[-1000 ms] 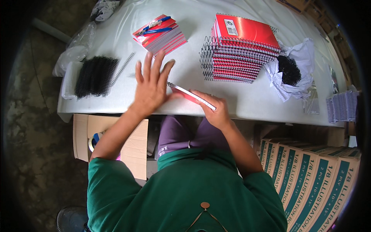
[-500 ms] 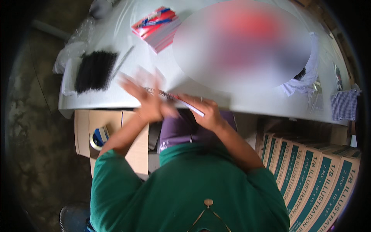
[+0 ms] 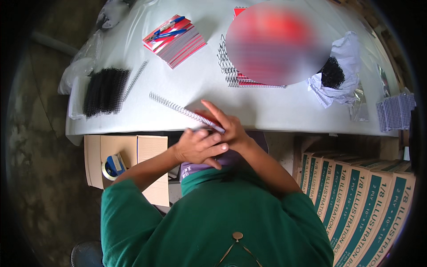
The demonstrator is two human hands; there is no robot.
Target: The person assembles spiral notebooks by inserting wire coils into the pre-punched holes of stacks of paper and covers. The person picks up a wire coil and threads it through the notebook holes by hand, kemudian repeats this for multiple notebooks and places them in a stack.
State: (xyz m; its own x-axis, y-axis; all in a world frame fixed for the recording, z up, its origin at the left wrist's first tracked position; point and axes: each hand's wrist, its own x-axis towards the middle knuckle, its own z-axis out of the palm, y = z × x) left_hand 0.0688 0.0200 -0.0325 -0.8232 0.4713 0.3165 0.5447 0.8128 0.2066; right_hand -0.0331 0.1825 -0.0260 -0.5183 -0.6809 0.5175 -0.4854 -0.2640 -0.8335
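Note:
My right hand (image 3: 234, 132) grips a small red-covered notebook (image 3: 205, 116) at the table's front edge, its index finger stretched out over it. A spiral wire coil (image 3: 178, 108) runs along the notebook's edge, and its free end sticks out past the notebook to the upper left. My left hand (image 3: 199, 147) lies at the near end of the notebook, against my right hand, its fingers spread and nothing visibly held in them. Most of the notebook is hidden behind my right hand.
Black coils (image 3: 106, 92) lie at the left, with a loose coil (image 3: 135, 80) beside them. Blue-handled pliers (image 3: 164, 34) rest on stacked red notebooks (image 3: 180, 49). Coiled notebooks (image 3: 229, 66) stand farther right, partly blurred. Crumpled paper (image 3: 349, 53) lies right; cartons (image 3: 356, 200) stand below.
My left hand has moved from the coil down and right to the notebook's near end. The coil now shows sticking out to the upper left. My right index finger has stretched out.

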